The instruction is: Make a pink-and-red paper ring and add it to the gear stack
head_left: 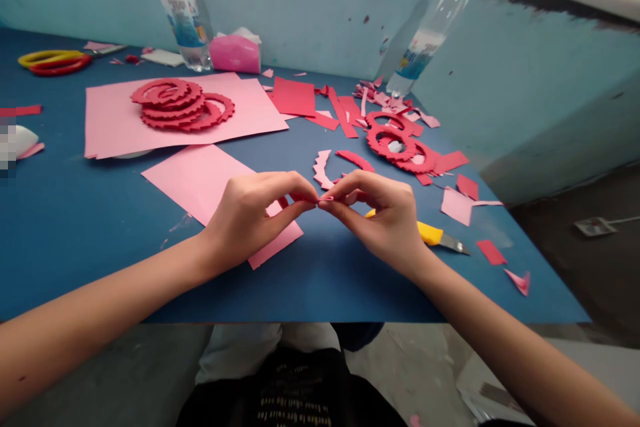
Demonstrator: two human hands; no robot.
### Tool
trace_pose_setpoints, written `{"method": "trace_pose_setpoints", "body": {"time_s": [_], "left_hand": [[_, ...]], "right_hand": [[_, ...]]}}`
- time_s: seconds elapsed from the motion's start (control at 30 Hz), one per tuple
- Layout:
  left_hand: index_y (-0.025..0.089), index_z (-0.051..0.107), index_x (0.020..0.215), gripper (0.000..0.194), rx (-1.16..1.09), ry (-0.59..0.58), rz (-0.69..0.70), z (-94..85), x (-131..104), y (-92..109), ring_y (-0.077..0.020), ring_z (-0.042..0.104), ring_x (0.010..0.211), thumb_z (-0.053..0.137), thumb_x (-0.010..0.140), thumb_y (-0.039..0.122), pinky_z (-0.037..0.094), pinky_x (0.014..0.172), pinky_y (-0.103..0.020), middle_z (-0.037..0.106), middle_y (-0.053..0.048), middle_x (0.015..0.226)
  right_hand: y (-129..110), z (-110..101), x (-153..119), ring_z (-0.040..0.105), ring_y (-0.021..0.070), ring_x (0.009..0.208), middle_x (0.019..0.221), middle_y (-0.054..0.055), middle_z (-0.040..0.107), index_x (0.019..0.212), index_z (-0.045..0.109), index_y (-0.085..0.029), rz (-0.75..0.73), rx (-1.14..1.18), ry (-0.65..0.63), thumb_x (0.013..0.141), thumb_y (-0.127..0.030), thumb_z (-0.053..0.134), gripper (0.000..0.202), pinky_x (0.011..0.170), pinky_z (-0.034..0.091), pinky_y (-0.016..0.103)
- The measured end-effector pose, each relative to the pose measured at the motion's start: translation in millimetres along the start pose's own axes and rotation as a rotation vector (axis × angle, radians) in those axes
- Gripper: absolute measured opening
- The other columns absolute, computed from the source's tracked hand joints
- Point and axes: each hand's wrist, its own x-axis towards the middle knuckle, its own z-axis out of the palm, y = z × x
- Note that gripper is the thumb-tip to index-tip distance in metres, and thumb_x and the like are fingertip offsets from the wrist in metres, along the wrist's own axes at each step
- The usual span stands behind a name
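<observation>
The left hand (260,207) and right hand (380,210) pinch a small folded paper (327,198) between their fingertips above the blue table (345,293), seemingly creasing it, so the next move likely calls for firm, even pressure.

At the centre come one left hand (257,210), one right hand (383,213) and one small pink piece (327,199), with one loose pink sheet (205,180) at nine o'clock, one knife (429,233) between three and four, and one pair of scissors (75,65) at ten. There are two bottles, the left bottle (183,13) near eleven and the right bottle (423,47) near one, plus one pink packet (235,55) at eleven. Toothed red rings (400,157) at two look like three; the ring pile (175,107) at ten overlaps too much to count.
</observation>
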Motion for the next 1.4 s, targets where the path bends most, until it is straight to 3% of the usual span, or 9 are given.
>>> {"method": "trace_pose_setpoints", "body": {"time_s": [0.3,0.87,1.1,1.4], "left_hand": [[0.018,0.072,0.085,0.005,-0.112,0.009,-0.111,-0.3,1.2,0.5,-0.0087,0.068,0.067,0.072,0.084,0.013,0.055,0.064,-0.019,0.075,0.003,0.077],[0.017,0.072,0.084,0.004,-0.351,-0.101,-0.293,0.0,2.3,1.1,-0.0074,0.069,0.07,0.072,0.083,0.013,0.058,0.068,-0.016,0.074,0.003,0.078],[0.017,0.071,0.092,0.009,-0.469,-0.117,-0.397,0.5,2.6,0.5,-0.0123,0.073,0.078,0.071,0.084,0.016,0.061,0.069,-0.02,0.075,0.001,0.085],[0.019,0.074,0.092,0.009,-0.451,-0.089,-0.368,-1.8,3.4,-0.6,-0.0116,0.07,0.078,0.068,0.087,0.015,0.06,0.067,-0.02,0.075,0.001,0.084]], "right_hand": [[-2.2,-1.0,0.4,0.063,0.0104,0.072,0.081,-0.001,0.07,0.086,0.07,-0.019,0.032,0.068,-0.023,0.085,-0.02,0.074,0.004,0.062,0.053,0.023],[-1.2,-2.3,1.4,0.061,0.0102,0.065,0.073,-0.002,0.067,0.079,0.067,-0.018,0.044,0.04,-0.024,0.087,-0.021,0.071,0.01,0.061,0.049,0.024],[-1.9,-2.5,0.9,0.062,0.0103,0.058,0.073,0.0,0.071,0.076,0.063,-0.018,0.211,0.142,-0.006,0.089,-0.029,0.07,0.018,0.056,0.051,0.024],[-1.6,-2.9,2.4,0.061,0.0088,0.057,0.073,0.0,0.07,0.078,0.066,-0.017,0.211,0.123,-0.029,0.09,-0.03,0.067,0.018,0.054,0.05,0.022]]}}
